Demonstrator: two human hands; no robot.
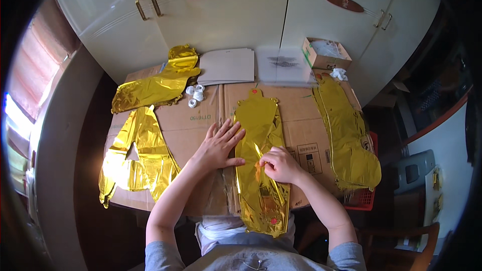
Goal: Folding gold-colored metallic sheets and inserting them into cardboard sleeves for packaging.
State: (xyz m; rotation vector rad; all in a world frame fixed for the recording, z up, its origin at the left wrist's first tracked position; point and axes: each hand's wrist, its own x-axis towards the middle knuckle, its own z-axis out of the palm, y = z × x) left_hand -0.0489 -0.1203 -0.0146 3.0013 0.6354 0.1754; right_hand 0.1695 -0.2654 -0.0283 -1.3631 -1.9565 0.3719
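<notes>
A long, flat gold foil balloon [257, 120], with no air in it and a red spot near each end, lies in front of me and hangs a little over the near cardboard edge. My left hand [221, 145] is open, fingers spread, lying along the balloon's left edge with its fingertips and thumb on the foil. My right hand [280, 164] is closed, its fingertips pinched at the foil near the middle, beside a slanting crease. An orange patch, seemingly a reflection, shows under those fingers. Exactly how much foil they grip is hidden.
More flat gold foil balloons lie around: one at right [346, 135], one at far left [155, 87], one at near left [143, 150]. Small white rolls [195, 95], a stack of grey cards [227, 65], a clear sheet [283, 65] and a carton [329, 60] stand toward the cabinets.
</notes>
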